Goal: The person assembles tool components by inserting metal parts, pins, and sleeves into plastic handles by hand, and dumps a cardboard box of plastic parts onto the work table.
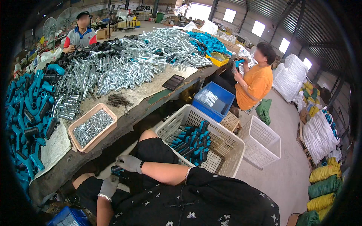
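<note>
In front of my lap, both my gloved hands close around a small black and blue tool handle (117, 170). My right hand (130, 163) grips it from above and to the right. Fingers curled, my left hand (109, 187) meets its lower side; part of the handle is hidden between the gloves. Just ahead, at the table's near edge, stands a peach tray (98, 139) of small metal pins. To my right, a white plastic crate (236, 150) holds several similar black and blue handles (192, 141).
The table (151, 89) bears heaped metal tubes (130, 67), dark springs (120, 100), a phone (173, 82) and blue housings (28, 124). A blue bin (222, 98) and another white crate (260, 143) stand to the right. One co-worker (253, 81) sits there; another (81, 35) is across.
</note>
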Demonstrator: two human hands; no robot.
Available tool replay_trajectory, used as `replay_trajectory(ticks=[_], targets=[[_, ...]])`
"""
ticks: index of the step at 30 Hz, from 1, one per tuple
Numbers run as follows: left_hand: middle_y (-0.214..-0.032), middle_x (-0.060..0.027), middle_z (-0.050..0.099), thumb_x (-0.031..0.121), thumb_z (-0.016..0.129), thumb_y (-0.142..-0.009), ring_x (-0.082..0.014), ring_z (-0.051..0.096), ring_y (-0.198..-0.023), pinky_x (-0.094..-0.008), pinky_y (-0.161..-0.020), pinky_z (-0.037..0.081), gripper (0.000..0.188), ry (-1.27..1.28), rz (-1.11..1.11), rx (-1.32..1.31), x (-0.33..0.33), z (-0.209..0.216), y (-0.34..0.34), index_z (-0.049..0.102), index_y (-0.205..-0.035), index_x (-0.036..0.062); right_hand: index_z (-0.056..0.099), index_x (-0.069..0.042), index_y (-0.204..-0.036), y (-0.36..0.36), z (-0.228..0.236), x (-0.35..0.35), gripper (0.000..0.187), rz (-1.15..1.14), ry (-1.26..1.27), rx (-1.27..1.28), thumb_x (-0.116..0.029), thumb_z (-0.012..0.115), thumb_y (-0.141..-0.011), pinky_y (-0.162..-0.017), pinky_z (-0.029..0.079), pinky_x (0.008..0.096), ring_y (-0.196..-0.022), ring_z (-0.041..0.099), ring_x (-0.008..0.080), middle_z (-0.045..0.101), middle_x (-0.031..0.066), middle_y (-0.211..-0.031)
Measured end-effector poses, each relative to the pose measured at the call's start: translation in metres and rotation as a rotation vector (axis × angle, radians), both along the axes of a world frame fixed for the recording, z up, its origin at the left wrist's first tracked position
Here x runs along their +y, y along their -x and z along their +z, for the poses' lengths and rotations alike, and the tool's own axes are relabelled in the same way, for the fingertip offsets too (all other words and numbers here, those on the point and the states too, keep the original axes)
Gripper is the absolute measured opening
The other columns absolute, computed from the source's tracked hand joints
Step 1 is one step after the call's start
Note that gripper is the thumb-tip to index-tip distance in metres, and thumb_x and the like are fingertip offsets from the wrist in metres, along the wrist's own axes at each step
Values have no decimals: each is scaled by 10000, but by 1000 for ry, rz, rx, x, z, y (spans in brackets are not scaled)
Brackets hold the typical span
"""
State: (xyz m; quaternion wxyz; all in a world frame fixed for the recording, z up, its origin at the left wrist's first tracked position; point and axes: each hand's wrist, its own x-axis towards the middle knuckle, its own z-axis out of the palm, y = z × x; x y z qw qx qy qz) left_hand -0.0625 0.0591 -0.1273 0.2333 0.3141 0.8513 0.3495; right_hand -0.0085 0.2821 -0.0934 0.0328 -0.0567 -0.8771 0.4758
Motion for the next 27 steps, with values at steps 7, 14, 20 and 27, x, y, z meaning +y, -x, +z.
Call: replay_trajectory(ticks=[7,14,20,27], targets=[[-1010,-222,688,252,558,-898,-402,637,-993,-465,-879,498,295,86,-171,277,-20,-37,8,692,-1024,21,629,-93,-1170,-12,31,-21,430,287,-660,135,-398,650,-868,-806,532,462,-927,667,364,662,183,-1065],[-938,-218,694,169,597,-868,-389,662,-916,-460,-817,516,179,-60,-74,137,11,10,-4,690,-930,29,659,-110,-1042,7,31,-14,273,322,-817,-25,-331,573,-906,-705,533,484,-809,696,356,701,180,-843],[-1037,-261,642,120,649,-800,-441,607,-1025,-465,-901,501,372,-138,389,221,3,-24,11,576,-1140,-12,664,-88,-1067,10,49,-21,281,569,-825,-336,-245,524,-881,-724,533,484,-844,692,379,712,199,-932],[-1223,-236,581,70,660,-755,-385,555,-1152,-437,-999,452,579,-339,185,-62,4,-48,22,505,-1308,-5,621,-103,-1164,-3,27,-24,331,594,-753,-325,-180,543,-852,-734,530,480,-892,681,377,703,182,-978]])
